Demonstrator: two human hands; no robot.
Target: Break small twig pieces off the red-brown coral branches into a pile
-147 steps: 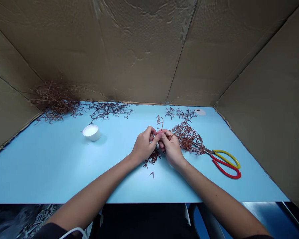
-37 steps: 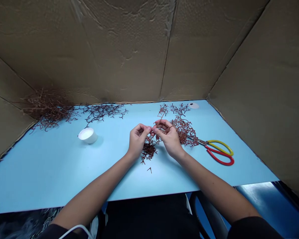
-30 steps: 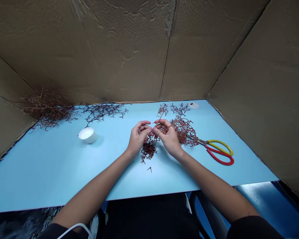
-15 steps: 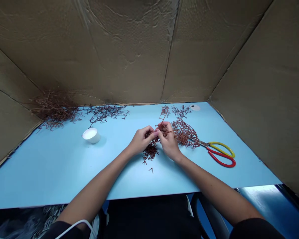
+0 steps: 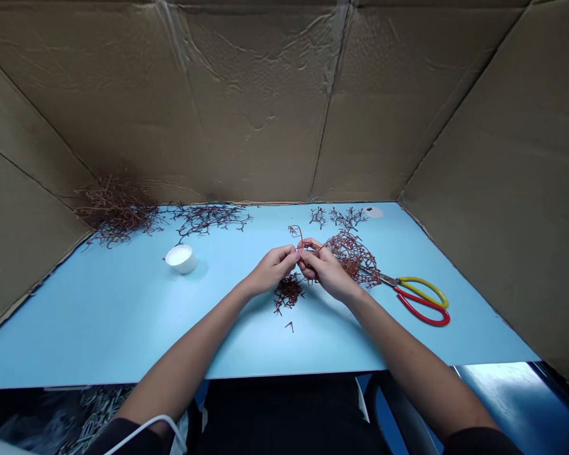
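My left hand and my right hand meet at the fingertips, both closed in a pinch. Between them is a thin reddish-brown branched twig, its forked end sticking up above the fingers. Most of what the fingers grip is hidden. Just below the hands lies a small heap of short reddish-brown twig pieces, with one loose piece nearer the front edge. A netlike bunch of joined twigs rests beside my right hand. Scissors with one yellow and one red handle have their blades under this bunch.
A small white cup stands on the light blue table to the left. A tangled brown twig pile and spread twigs lie at the back left. More twig pieces and a white disc are behind. Cardboard walls enclose the table.
The twig between my hands has shifted, its forked end now lower and further left. My right hand has turned slightly. The whole view has tilted a little.
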